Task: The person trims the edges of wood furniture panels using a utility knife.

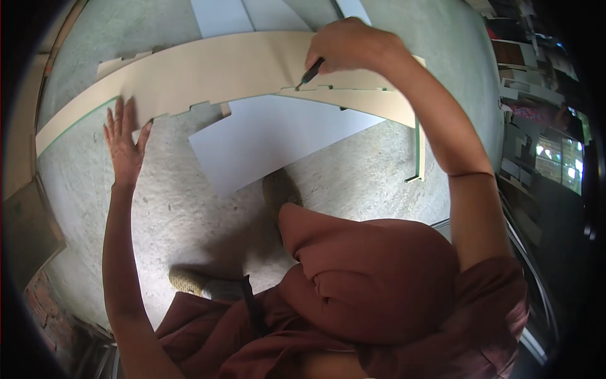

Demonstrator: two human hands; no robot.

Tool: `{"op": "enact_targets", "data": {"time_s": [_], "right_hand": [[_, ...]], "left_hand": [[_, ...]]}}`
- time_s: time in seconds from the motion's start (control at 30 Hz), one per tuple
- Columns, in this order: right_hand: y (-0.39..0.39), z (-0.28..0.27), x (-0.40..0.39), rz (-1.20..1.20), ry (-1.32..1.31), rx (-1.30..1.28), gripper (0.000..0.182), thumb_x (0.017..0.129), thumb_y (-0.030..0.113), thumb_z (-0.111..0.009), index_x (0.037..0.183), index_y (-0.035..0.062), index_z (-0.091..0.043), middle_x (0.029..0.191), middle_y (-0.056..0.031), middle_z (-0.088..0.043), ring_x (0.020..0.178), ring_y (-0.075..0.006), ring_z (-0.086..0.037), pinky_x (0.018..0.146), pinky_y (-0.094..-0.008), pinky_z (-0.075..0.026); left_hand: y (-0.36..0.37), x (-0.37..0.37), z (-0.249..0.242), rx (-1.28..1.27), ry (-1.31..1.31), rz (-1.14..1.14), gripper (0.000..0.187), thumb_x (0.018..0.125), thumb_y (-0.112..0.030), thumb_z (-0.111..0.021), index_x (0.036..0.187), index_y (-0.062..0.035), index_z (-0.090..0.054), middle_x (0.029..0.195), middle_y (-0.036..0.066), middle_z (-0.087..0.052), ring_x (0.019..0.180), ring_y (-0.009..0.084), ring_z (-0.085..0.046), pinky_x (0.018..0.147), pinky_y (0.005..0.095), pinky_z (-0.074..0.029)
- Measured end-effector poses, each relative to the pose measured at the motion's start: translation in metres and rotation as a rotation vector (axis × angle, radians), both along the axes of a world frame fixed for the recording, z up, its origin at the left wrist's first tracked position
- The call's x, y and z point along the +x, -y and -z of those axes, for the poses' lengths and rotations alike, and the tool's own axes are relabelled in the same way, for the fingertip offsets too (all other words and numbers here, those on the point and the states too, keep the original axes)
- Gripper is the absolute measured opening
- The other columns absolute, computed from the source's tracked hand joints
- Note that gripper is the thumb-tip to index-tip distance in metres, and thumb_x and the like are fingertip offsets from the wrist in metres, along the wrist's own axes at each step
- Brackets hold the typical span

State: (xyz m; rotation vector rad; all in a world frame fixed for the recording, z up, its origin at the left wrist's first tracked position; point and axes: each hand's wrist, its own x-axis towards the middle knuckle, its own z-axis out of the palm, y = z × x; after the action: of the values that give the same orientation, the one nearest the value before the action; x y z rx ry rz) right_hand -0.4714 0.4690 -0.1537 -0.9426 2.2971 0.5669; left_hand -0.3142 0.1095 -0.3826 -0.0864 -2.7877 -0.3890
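Observation:
A long cream-coloured board [208, 66] with notches and green edges stretches across the floor in front of me. My left hand [126, 136] is open, fingers spread, with its fingertips at the board's near edge on the left. Over the right part of the board, my right hand [350, 45] is closed around a slim dark-handled tool [311, 72]. The tool's thin tip points down and left, right at a notched edge line on the board; its exact kind I cannot tell. A white sheet [265, 136] lies partly under the board.
More pale panels [222, 16] lie beyond the board. A narrow green-edged strip [420, 151] extends toward me at the right. My shoes [189, 279] stand on the concrete floor [170, 215]. Stacked pieces [517, 88] crowd the far right, and a brown panel [28, 234] is at the left.

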Motion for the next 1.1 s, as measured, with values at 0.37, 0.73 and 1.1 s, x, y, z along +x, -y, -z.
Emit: {"op": "enact_targets", "data": {"time_s": [0.37,0.73,1.1], "right_hand": [[0.009,0.050,0.006,-0.242,-0.230,0.012,0.012,0.082,0.030,-0.065,0.085,0.0214,-0.073,0.080,-0.0008,-0.066,0.090,-0.0268,-0.063,0.078,-0.0432,-0.042],[0.023,0.030,-0.005,-0.123,0.073,0.176,0.027,0.082,0.023,-0.067,0.105,0.0081,-0.070,0.102,-0.0140,-0.066,0.098,-0.0347,-0.060,0.077,-0.0518,-0.045],[0.024,0.031,-0.005,-0.082,0.017,0.175,0.017,0.082,0.025,-0.066,0.093,0.0140,-0.072,0.083,-0.0027,-0.067,0.079,-0.0205,-0.064,0.064,-0.0373,-0.045]], "left_hand": [[0.007,-0.011,0.008,0.034,0.029,-0.015,0.062,0.095,-0.044,-0.050,0.147,-0.0164,-0.030,0.154,0.010,-0.024,0.142,0.0315,-0.022,0.111,0.0546,-0.020],[0.003,-0.012,0.006,0.023,0.011,0.023,0.059,0.097,-0.039,-0.048,0.147,-0.0115,-0.031,0.153,0.016,-0.023,0.140,0.0322,-0.025,0.111,0.0485,-0.026],[-0.006,-0.011,-0.001,0.177,0.051,0.019,0.059,0.098,-0.037,-0.048,0.147,-0.0119,-0.030,0.155,0.014,-0.019,0.140,0.0336,-0.025,0.109,0.0485,-0.032]]}}
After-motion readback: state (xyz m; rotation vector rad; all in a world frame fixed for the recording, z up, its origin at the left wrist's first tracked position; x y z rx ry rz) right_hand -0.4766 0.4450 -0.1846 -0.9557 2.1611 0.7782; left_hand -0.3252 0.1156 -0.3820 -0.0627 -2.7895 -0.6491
